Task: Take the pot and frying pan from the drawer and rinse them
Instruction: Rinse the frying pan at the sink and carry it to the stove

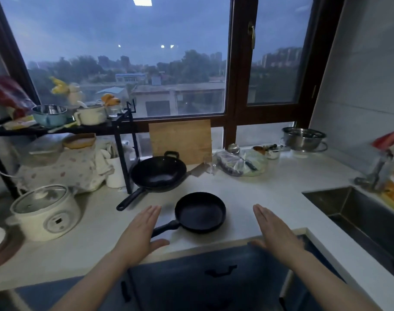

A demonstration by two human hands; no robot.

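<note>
A small black frying pan [200, 212] sits on the white counter near its front edge, its handle pointing left toward me. Behind it rests a larger black pot [158, 171], shaped like a wok, with a long handle toward the front left and a loop handle at the back. My left hand [141, 232] hovers flat and empty just left of the frying pan's handle. On the other side, my right hand [274, 230] is held flat and empty to the right of the frying pan. The dark blue drawer front [220, 270] with a black handle lies below the counter edge.
A steel sink [357, 212] is sunk into the counter at the right, with a faucet [380, 173] behind it. A white rice cooker [43, 212] stands at the left. A wooden cutting board [180, 140] leans on the window. A black rack [124, 140] holds bowls at left.
</note>
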